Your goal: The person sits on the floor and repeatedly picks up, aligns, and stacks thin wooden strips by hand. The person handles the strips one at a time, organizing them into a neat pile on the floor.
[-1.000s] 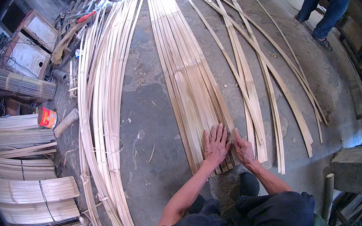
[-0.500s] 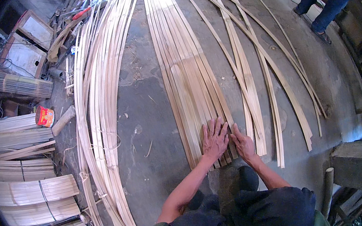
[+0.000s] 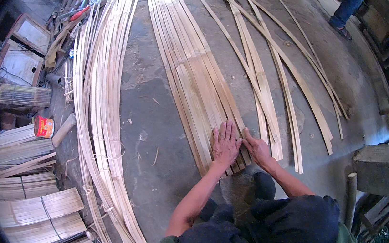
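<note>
Long, pale bamboo strips (image 3: 200, 87) lie side by side on the concrete floor in front of me, forming a flat panel that runs away from my feet. Over the near end, my left hand (image 3: 226, 144) is open, its palm down and fingers stretched along the strips. My right hand (image 3: 258, 150) rests at the panel's right edge, with its fingers extended against the outermost strip and its thumb side close to the left fingertips. Its far fingers are partly hidden. Neither hand is wrapped round a strip.
Loose strips (image 3: 270, 113) cross on the floor to the right; a long bunch (image 3: 107, 117) lies left. Tied bundles (image 3: 36, 206), a red tin (image 3: 44, 127) and a wooden mallet-like piece (image 3: 64, 130) sit farther left. A person's legs (image 3: 351, 3) stand at the far right, above a concrete block (image 3: 387, 166).
The view has shifted slightly, so the floor items appear a little up and left. My right hand has come closer to the left one. The person at far right has shifted a foot.
</note>
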{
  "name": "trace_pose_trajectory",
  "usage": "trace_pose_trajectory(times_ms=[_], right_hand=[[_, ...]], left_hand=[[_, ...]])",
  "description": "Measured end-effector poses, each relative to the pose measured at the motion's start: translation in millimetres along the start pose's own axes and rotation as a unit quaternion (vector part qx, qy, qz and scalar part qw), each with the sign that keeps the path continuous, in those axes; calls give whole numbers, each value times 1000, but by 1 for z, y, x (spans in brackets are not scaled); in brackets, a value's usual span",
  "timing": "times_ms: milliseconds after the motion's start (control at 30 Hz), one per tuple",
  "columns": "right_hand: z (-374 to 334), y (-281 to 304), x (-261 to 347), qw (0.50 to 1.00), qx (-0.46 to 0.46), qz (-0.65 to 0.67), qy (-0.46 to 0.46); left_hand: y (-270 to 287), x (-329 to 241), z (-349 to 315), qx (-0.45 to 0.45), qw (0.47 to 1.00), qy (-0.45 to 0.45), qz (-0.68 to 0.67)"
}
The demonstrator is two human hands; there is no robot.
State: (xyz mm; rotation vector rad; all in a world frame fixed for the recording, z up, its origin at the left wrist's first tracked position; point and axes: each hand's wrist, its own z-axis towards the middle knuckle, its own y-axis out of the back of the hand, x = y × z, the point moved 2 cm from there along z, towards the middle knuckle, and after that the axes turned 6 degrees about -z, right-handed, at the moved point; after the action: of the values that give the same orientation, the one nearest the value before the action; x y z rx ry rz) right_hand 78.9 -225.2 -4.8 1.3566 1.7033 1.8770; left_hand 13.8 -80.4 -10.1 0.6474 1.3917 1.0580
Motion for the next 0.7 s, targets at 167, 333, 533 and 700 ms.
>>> trace_pose_trajectory(times_ms=[167, 333, 533, 700], right_hand=[[2, 8, 7, 999, 15, -38, -15], [2, 13, 7, 997, 43, -66, -24], [7, 34, -9, 994, 35, -98, -43], [14, 58, -40, 975, -179, -117, -52]], left_hand=[[4, 1, 3, 43, 999, -8, -5], [-2, 0, 1, 16, 999, -31, 36], [-1, 1, 0, 43, 999, -12, 15], [-5, -2, 1, 60, 997, -21, 32]])
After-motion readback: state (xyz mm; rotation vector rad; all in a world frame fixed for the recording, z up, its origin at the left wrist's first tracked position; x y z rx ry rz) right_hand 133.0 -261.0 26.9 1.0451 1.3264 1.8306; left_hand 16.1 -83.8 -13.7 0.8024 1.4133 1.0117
